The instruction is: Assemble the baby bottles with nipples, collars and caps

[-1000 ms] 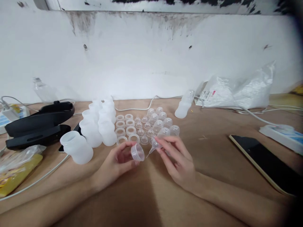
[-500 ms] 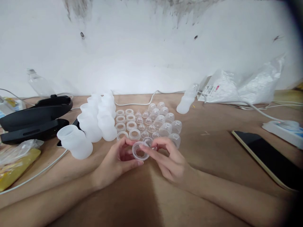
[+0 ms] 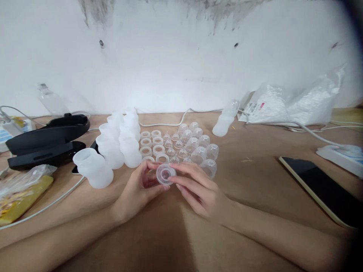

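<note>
My left hand [image 3: 141,185] is closed round the edge of a translucent screw ring [image 3: 159,176], thumb below and fingers above. A clear bottle teat [image 3: 164,174] sits inside the ring, its flange facing me. My right hand [image 3: 202,189] pinches at the teat and the ring's right side with its fingertips. Just beyond my hands, more screw rings [image 3: 146,142] stand in two columns. Beside them are rows of clear teats [image 3: 170,152], then rows of clear dome caps [image 3: 199,154]. White bottle bodies [image 3: 129,149] stand in rows to the left.
One bottle body [image 3: 95,172] stands nearer me. A capped bottle [image 3: 224,121] is at the back right. A phone [image 3: 314,189], a power strip [image 3: 343,153] and white plastic bags [image 3: 289,104] lie right. A black case [image 3: 48,139] and a yellow packet [image 3: 25,196] lie left, with cables around.
My right hand has brought the teat from beside the ring into it. The ring has turned slightly and moved a little left and up. The view has shifted slightly.
</note>
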{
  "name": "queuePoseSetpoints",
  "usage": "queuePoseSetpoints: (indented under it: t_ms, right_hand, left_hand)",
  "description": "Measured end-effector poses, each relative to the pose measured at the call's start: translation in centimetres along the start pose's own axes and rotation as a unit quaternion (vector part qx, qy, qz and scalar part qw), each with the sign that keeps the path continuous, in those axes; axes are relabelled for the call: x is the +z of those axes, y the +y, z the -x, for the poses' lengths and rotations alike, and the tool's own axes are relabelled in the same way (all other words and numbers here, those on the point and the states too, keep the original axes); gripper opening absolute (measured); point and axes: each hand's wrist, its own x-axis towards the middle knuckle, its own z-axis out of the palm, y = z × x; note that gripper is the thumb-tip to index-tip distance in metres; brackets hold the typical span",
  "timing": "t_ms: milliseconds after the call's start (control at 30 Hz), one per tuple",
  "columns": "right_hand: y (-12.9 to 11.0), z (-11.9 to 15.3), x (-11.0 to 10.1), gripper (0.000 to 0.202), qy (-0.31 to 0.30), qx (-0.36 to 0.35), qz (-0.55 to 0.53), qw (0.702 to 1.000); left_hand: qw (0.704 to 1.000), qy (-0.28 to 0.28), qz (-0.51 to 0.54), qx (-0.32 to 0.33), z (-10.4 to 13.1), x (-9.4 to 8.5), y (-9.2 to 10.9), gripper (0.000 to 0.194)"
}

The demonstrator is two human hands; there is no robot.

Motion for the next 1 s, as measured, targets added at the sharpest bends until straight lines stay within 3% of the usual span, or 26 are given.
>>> queuePoseSetpoints:
  t_ms: [133, 233, 333, 400, 467, 567, 700, 833, 1000]
  right_hand:
    - [-0.4, 0.0, -0.1, 0.033, -0.016, 0.031, -0.014, 0.999]
    - [-0.9, -0.5, 0.0, 0.032, 0.022, 0.149, -0.114, 0.982]
    - [-1.4, -1.0, 0.4, 0.027, 0.011, 0.3, -0.287, 0.91]
    - [-1.5, -1.4, 0.8, 0.025, -0.003, 0.355, -0.361, 0.862]
    - [-1.4, -1.6, 1.2, 0.023, 0.005, 0.389, -0.379, 0.839]
    - [-1.4, -1.7, 1.7, 0.02, 0.018, 0.408, -0.355, 0.841]
    - [-1.6, -1.4, 2.0, 0.016, 0.028, 0.362, -0.305, 0.88]
    - [-1.6, -1.1, 2.0, 0.016, 0.006, 0.36, -0.329, 0.873]
    - [-1.6, -1.2, 2.2, 0.011, 0.005, 0.377, -0.333, 0.864]
  left_hand:
    - [1.0, -0.014, -0.023, 0.014, 0.1, 0.1, 0.1, 0.024]
    - [0.994, -0.025, -0.092, 0.053, 0.3, 0.1, 0.3, 0.022]
    - [0.985, -0.044, -0.147, 0.08, 0.6, 0.1, 0.4, 0.021]
    - [0.983, -0.055, -0.16, 0.078, 0.7, 0.2, 0.6, 0.017]
    - [0.978, -0.057, -0.186, 0.073, 0.9, 0.3, 0.7, 0.019]
    - [0.97, -0.028, -0.226, 0.089, 1.2, 0.4, 0.7, 0.026]
    - [0.972, 0.031, -0.222, 0.075, 1.1, 0.4, 0.5, 0.015]
    - [0.971, 0.014, -0.239, -0.009, 0.6, 0.5, 0.6, 0.012]
    - [0.973, 0.01, -0.223, -0.053, 0.2, 0.7, 0.8, 0.013]
